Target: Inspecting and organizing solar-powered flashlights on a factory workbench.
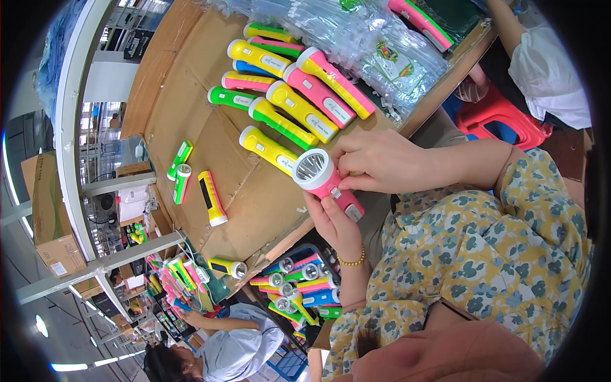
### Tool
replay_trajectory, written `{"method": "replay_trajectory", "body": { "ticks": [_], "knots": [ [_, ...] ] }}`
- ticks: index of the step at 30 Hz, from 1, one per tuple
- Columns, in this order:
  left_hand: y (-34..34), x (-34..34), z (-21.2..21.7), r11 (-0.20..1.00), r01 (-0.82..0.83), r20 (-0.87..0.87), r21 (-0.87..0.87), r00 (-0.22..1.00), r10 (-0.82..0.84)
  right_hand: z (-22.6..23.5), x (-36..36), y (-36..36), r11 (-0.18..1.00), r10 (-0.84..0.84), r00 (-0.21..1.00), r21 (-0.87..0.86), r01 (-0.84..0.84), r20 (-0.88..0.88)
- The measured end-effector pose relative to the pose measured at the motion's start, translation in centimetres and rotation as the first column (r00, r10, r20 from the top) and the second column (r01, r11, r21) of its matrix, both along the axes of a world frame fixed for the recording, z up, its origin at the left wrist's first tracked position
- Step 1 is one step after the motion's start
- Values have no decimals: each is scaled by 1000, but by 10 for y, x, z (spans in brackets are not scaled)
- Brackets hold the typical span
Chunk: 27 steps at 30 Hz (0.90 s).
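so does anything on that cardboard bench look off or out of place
Mostly tidy: assembled plastic torches lie in a neat cluster. Apart from them, a loose green torch half, a green-and-pink torch half and a yellow-and-pink torch half lie scattered and askew on the cardboard-covered bench.

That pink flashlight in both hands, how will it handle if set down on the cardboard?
The pink flashlight looks like rigid plastic, probably light. Its round head may let it roll. The glossy shell could be slippery, though the left hand and right hand grip it.
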<state>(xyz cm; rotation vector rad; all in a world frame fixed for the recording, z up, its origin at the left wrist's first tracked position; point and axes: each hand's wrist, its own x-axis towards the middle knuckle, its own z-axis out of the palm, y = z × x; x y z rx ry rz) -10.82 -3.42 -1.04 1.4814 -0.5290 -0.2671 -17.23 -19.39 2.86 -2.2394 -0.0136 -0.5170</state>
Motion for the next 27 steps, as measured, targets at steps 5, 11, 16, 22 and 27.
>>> {"method": "replay_trajectory", "body": {
  "ticks": [5,11,16,22,27],
  "knots": [
    [-5,-6,5,1000,-1,-11,6,1000,1,2,-1,0,1000,13,1000,14,-13,-19],
    [-4,-1,-4,988,-110,212,110,974,85,5,-3,1,994,37,998,109,-32,-42],
    [-4,6,-2,977,-167,495,133,865,81,1,-3,4,989,37,999,142,-38,8],
    [-2,18,-3,990,-116,548,76,835,56,1,-1,-2,953,136,988,284,-109,-77],
    [24,26,-3,990,-44,782,135,618,-79,-5,17,-13,876,194,956,477,-69,-218]
  ]
}}
